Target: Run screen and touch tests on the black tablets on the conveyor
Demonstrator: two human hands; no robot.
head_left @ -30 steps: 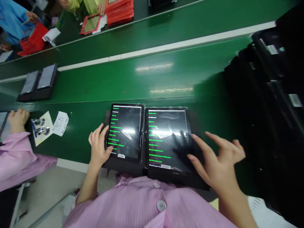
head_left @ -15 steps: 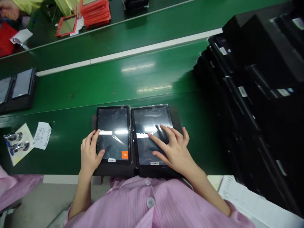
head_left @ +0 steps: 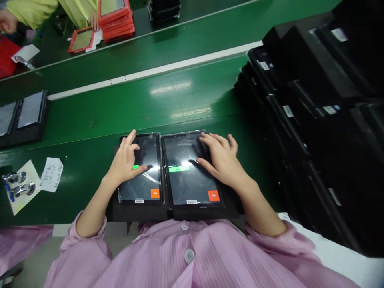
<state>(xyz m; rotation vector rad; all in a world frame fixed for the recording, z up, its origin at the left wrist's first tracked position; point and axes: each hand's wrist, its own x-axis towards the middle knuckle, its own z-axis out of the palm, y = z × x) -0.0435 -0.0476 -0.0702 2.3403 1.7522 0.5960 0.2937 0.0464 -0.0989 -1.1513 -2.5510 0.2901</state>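
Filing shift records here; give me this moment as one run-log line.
left hand: over left tablet | right hand: over right tablet | on both: orange Fail boxes, green bars

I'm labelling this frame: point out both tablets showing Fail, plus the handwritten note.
Left Fail tablet (head_left: 146, 182), head view: screen, near middle.
Right Fail tablet (head_left: 189, 179), head view: screen, near middle.
Handwritten note (head_left: 51, 175), head view: middle of the paper.

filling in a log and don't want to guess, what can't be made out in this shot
Head view throughout.
Left tablet: part of its screen, hidden by the left hand.
Right hand: whether it touches the right tablet; the angle from above hides any gap.
Paper note: writing, too small.
Dark stack: full extent, cut off by the right edge.
Yellow-sleeved person: most of the body, cut off by the top edge.
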